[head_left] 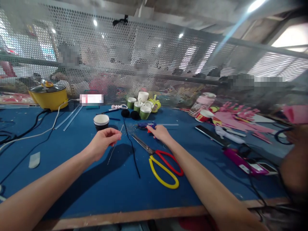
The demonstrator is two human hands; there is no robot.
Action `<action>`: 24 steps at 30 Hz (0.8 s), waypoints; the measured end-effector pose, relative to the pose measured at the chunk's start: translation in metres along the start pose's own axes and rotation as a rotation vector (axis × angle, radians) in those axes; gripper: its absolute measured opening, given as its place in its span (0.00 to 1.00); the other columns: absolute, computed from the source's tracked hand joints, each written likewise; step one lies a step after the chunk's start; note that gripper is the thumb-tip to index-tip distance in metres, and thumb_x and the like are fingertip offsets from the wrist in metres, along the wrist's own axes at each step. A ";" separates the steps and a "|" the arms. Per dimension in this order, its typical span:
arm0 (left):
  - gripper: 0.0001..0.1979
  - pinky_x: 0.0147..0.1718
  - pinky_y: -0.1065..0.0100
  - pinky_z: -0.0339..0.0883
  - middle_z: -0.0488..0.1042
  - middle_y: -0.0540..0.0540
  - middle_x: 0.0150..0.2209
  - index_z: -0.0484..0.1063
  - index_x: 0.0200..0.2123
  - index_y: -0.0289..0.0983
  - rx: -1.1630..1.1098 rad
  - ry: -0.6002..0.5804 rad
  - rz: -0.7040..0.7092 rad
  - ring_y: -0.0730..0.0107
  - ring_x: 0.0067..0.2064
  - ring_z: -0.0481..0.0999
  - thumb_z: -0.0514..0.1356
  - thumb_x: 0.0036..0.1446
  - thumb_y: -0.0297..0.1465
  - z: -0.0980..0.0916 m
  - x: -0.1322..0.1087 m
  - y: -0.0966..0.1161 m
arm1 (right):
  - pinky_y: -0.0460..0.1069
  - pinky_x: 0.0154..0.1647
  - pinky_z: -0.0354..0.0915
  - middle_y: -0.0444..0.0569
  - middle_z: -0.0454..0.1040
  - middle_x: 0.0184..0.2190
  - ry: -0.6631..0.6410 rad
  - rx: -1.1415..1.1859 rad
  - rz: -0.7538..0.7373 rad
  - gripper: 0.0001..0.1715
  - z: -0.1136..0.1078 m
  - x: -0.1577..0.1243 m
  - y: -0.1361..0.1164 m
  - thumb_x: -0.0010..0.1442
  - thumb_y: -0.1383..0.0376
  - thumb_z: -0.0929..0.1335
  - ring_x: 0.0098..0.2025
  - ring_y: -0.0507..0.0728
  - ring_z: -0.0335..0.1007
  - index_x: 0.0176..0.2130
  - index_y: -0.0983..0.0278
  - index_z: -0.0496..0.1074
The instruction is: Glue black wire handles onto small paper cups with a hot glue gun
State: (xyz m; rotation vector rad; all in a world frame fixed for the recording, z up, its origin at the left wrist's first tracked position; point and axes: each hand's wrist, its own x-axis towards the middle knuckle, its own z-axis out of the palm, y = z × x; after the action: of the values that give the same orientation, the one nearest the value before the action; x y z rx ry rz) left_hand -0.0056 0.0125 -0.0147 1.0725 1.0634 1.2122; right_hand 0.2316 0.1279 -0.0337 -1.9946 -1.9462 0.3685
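Observation:
My left hand (pixel 106 141) is closed in a pinch on a thin, pale wire (pixel 112 154), which slants down toward the table. Just behind that hand stands a black cup (pixel 101 122) with a white rim. My right hand (pixel 159 133) grips a blue hot glue gun (pixel 143 124) with a red trigger; a clear glue stick (pixel 168 124) shows at its back end. Scissors (pixel 154 152) with one red and one yellow handle lie open beneath my right forearm. Between my hands a black cord (pixel 132 147) runs down the blue table, near two black pompoms (pixel 134 115).
Small green-and-white cups (pixel 145 110) cluster at the back by a perforated metal screen (pixel 96 61). A yellow electric pot (pixel 49 97) with cables sits at left. On the right are a phone (pixel 211 135), a purple power strip (pixel 243 162), pink pieces (pixel 237 120) and another person's arm (pixel 295 163).

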 end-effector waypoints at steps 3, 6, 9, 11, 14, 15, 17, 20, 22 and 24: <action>0.10 0.23 0.74 0.54 0.68 0.52 0.23 0.68 0.25 0.34 0.004 -0.026 0.007 0.81 0.22 0.61 0.65 0.41 0.33 0.000 0.000 0.000 | 0.54 0.37 0.62 0.69 0.73 0.32 0.074 -0.112 -0.009 0.23 -0.002 -0.002 -0.003 0.54 0.54 0.63 0.40 0.68 0.69 0.26 0.73 0.72; 0.10 0.23 0.74 0.54 0.66 0.53 0.21 0.68 0.25 0.34 0.016 -0.040 0.011 0.80 0.22 0.61 0.64 0.41 0.33 0.001 -0.001 0.001 | 0.57 0.44 0.58 0.72 0.68 0.43 0.169 -0.177 -0.040 0.20 -0.011 -0.013 -0.013 0.54 0.58 0.64 0.49 0.70 0.63 0.35 0.75 0.72; 0.10 0.24 0.74 0.54 0.65 0.54 0.18 0.68 0.24 0.34 0.025 -0.041 0.009 0.80 0.22 0.62 0.64 0.42 0.33 0.004 -0.002 0.004 | 0.52 0.44 0.60 0.59 0.72 0.38 0.141 -0.131 -0.189 0.18 -0.021 -0.035 -0.032 0.55 0.56 0.63 0.44 0.62 0.67 0.32 0.68 0.73; 0.10 0.23 0.74 0.54 0.65 0.53 0.18 0.68 0.24 0.33 0.018 -0.043 -0.005 0.80 0.22 0.62 0.65 0.41 0.33 0.008 -0.003 0.006 | 0.50 0.38 0.62 0.52 0.74 0.32 -0.015 0.159 -0.431 0.19 -0.025 -0.053 -0.048 0.56 0.55 0.62 0.35 0.56 0.69 0.31 0.66 0.73; 0.12 0.23 0.73 0.55 0.66 0.53 0.18 0.68 0.24 0.33 -0.021 -0.054 -0.015 0.79 0.21 0.63 0.66 0.38 0.34 0.017 -0.004 0.010 | 0.47 0.34 0.63 0.47 0.74 0.30 -0.201 0.566 -0.570 0.16 -0.023 -0.079 -0.069 0.53 0.56 0.65 0.32 0.52 0.69 0.34 0.66 0.71; 0.12 0.23 0.73 0.55 0.66 0.53 0.19 0.68 0.24 0.33 -0.039 -0.057 -0.009 0.80 0.21 0.63 0.66 0.38 0.34 0.020 -0.004 0.010 | 0.47 0.32 0.63 0.47 0.73 0.29 -0.230 0.654 -0.568 0.16 -0.021 -0.085 -0.074 0.52 0.56 0.66 0.30 0.51 0.68 0.33 0.66 0.71; 0.13 0.23 0.73 0.55 0.65 0.53 0.19 0.68 0.24 0.32 -0.070 -0.042 0.013 0.80 0.21 0.62 0.66 0.37 0.34 0.025 -0.004 0.011 | 0.46 0.29 0.63 0.46 0.72 0.27 -0.238 0.796 -0.523 0.16 -0.016 -0.092 -0.079 0.49 0.56 0.67 0.28 0.50 0.67 0.32 0.66 0.69; 0.13 0.23 0.73 0.55 0.66 0.53 0.19 0.69 0.24 0.32 -0.083 -0.018 0.028 0.80 0.21 0.62 0.66 0.37 0.34 0.031 -0.002 0.011 | 0.46 0.29 0.64 0.45 0.71 0.27 -0.222 0.940 -0.434 0.16 -0.010 -0.094 -0.080 0.47 0.57 0.69 0.28 0.49 0.67 0.32 0.65 0.67; 0.12 0.23 0.73 0.54 0.67 0.52 0.20 0.69 0.24 0.32 -0.075 -0.007 0.033 0.80 0.21 0.62 0.66 0.38 0.34 0.034 -0.001 0.010 | 0.46 0.32 0.64 0.44 0.71 0.27 -0.236 0.998 -0.403 0.15 -0.009 -0.093 -0.077 0.48 0.58 0.69 0.29 0.49 0.67 0.32 0.65 0.66; 0.11 0.22 0.73 0.53 0.69 0.51 0.21 0.69 0.25 0.32 -0.055 0.002 0.043 0.81 0.21 0.61 0.65 0.39 0.33 0.037 0.001 0.008 | 0.46 0.32 0.64 0.44 0.71 0.25 -0.253 1.049 -0.382 0.14 -0.009 -0.092 -0.076 0.49 0.58 0.68 0.29 0.49 0.68 0.31 0.65 0.65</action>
State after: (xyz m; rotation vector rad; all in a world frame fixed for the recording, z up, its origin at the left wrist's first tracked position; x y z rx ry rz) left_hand 0.0292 0.0119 -0.0002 1.0565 1.0072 1.2697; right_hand 0.1630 0.0362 0.0014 -0.9185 -1.6391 1.2536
